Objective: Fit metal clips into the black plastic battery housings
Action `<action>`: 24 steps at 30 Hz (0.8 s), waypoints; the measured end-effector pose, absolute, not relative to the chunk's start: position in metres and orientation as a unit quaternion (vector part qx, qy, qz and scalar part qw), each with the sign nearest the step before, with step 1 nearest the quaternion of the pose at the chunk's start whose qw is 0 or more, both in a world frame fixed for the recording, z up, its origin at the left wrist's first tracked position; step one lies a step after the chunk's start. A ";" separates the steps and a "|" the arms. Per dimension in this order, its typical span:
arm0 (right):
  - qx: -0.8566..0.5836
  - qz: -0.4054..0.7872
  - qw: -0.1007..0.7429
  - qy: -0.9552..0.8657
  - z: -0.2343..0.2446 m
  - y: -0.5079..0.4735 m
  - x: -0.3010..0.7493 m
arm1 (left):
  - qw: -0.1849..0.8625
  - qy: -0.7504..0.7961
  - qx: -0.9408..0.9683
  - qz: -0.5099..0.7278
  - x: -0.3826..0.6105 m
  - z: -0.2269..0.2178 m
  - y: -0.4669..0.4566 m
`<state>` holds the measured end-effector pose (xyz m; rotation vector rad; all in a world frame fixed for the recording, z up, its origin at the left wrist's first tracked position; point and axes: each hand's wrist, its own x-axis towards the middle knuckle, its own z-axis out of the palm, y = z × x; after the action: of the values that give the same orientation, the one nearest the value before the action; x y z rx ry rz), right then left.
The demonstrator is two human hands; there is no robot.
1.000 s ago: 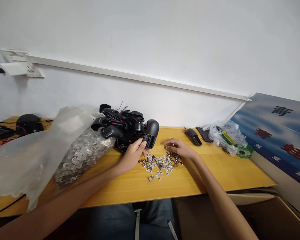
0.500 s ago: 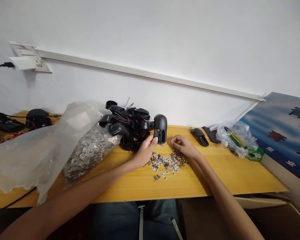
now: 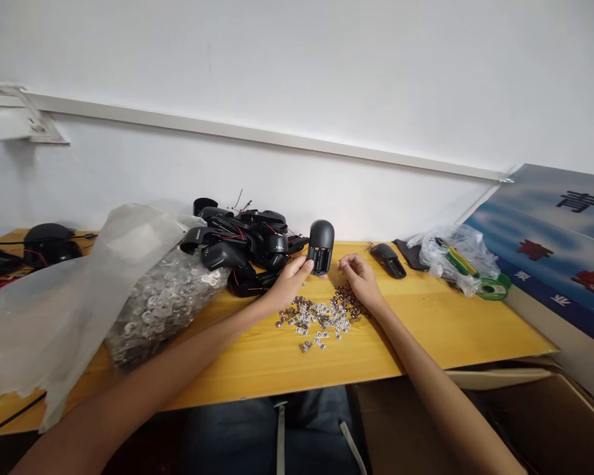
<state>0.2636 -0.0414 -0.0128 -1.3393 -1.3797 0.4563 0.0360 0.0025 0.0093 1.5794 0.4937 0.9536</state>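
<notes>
Currently, mouse [image 3: 321, 234] is pinched by left hand [image 3: 293, 278]; right hand [image 3: 360, 274] is held curled right of mouse, pinched contents unclear.

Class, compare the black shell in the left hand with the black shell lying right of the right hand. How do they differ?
The held shell is gripped by the left hand; the lying shell rests on the table, untouched. In the picture, the held shell points its rounded end up, while the lying shell slants. Both are black, with an open slot.
</notes>
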 end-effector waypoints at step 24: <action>-0.554 0.238 0.504 -0.618 -0.003 -0.054 0.251 | 0.714 0.252 0.470 0.454 0.049 0.000 -0.036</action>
<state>0.2510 -0.0539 -0.0035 -1.3373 -1.4925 0.5753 0.0492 -0.0357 -0.0005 1.0405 0.5588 1.0061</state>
